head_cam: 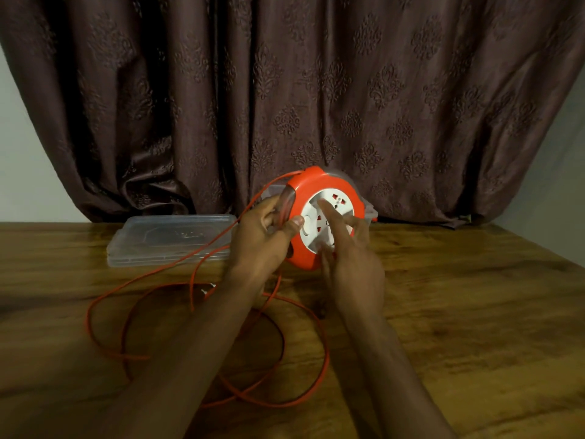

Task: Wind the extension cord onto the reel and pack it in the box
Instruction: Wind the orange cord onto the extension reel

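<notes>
An orange reel (329, 185) with a white socket face is held tilted above the wooden table (474, 312). My left hand (266, 239) grips its left rim, thumb on the front. My right hand (345, 245) rests its fingers on the white face, index finger stretched toward the centre. The orange cord (196, 255) runs from the reel's top left down to the table and lies in loose loops (316, 369) under my forearms. The plug (207, 289) with its metal pins lies among the loops. A clear plastic box (370, 210) sits mostly hidden behind the reel.
A clear plastic lid (171, 242) lies flat on the table to the left of the reel. A dark patterned curtain (285, 90) hangs right behind the table's far edge.
</notes>
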